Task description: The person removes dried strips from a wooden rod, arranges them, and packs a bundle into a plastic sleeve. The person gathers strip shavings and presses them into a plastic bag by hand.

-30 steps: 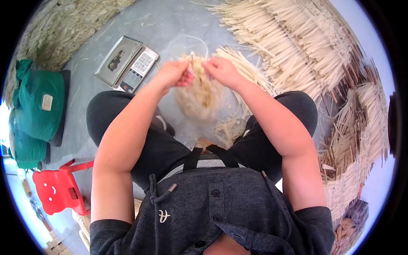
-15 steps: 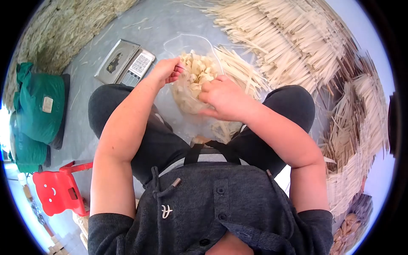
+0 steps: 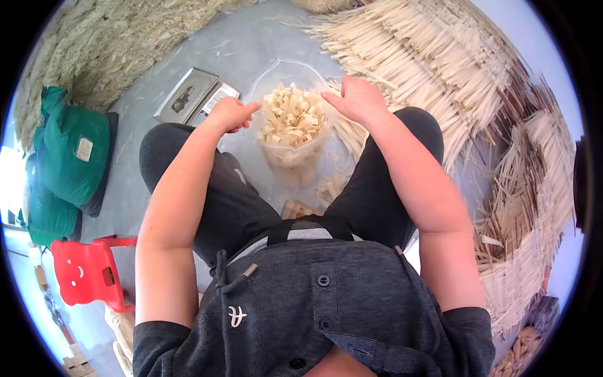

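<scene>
A clear plastic bag stands upright on the floor between my knees, its mouth spread wide. Inside are many pale, folded and curled flat strips, heaped near the top. My left hand is closed at the left side of the bag's mouth, pinching its edge. At the right side my right hand is closed on the opposite edge, thumb toward the bag. The fingertips of both hands are partly hidden.
A digital scale lies beyond my left knee. Large piles of pale flat strips cover the right side. Green sacks and a red chair stand at left. A shaggy fibre heap fills the back left.
My hands have moved apart, the right one away to the right and farther from me. The bag's mouth has widened and the bag stands straighter, with more strips showing.
</scene>
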### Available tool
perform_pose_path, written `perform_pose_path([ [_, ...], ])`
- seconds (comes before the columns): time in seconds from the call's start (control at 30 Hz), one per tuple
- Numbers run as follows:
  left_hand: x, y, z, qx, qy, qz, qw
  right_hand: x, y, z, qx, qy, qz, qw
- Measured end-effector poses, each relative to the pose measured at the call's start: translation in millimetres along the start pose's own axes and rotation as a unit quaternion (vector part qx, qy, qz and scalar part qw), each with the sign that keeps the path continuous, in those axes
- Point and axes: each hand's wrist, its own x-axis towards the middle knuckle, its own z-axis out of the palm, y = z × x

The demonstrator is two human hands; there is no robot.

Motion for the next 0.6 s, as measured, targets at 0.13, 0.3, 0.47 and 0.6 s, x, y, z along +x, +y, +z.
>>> perform_pose_path([
  [0.13,-9.7,5.7,1.3,0.011,0.008,0.031,0.999,5.8,-1.5,9.4,0.161,-0.238,0.131,0.949],
  [0.3,-2.8,14.8,12.4,-0.193,-0.061,0.059,0.978,5.5,-16.2,14.6,0.133,-0.186,0.000,0.973],
  [0.47,-31.8,30.6,17.3,-0.220,-0.144,0.081,0.961,-15.8,-34.4,13.6,0.300,-0.277,-0.046,0.912],
  [0.6,-39.3,42.3,29.6,-0.280,-0.177,0.086,0.940,-20.5,-34.7,11.8,0.364,-0.299,-0.053,0.881],
])
